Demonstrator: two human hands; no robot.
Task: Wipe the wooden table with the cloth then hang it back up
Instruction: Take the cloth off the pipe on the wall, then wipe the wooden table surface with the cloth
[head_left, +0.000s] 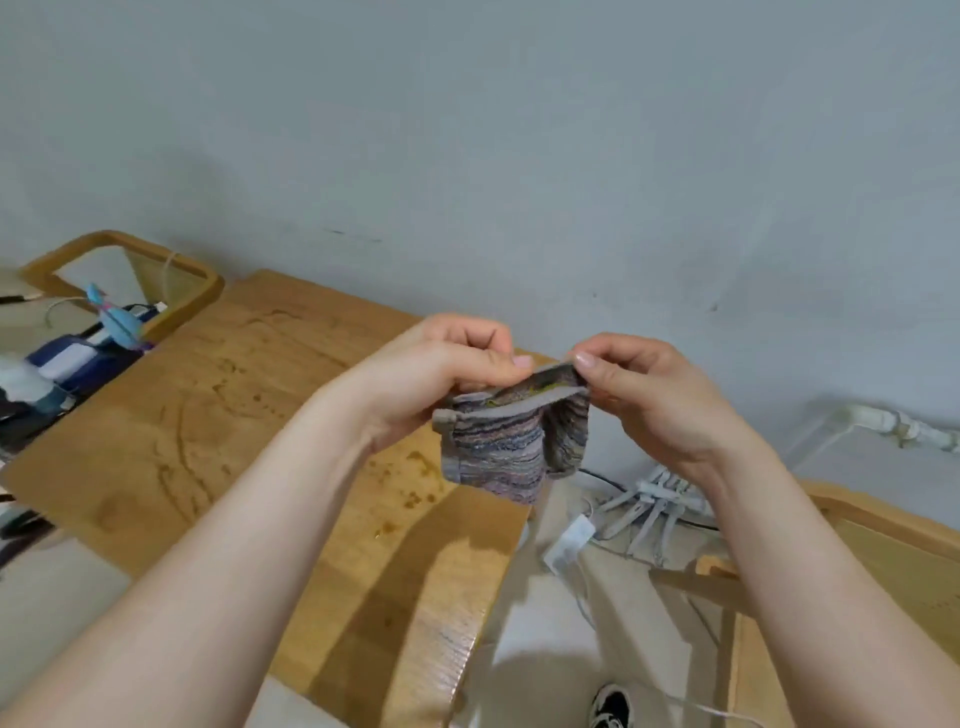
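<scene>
A small striped grey and purple cloth (511, 441) hangs in the air above the right edge of the wooden table (218, 415). My left hand (441, 369) pinches its top edge on the left, and my right hand (649, 395) pinches the same edge on the right. The cloth's lower part droops free between my hands. The tabletop shows damp streaks and dark spots in its middle.
A wooden-framed mirror (119, 270) and clutter, with a blue toy (117, 319), lie at the table's left end. To the right, on the floor, lie a grey peg hanger (654, 512), cables and a white adapter (569, 543). A wooden frame (857, 540) stands at far right, a shoe (613, 706) below.
</scene>
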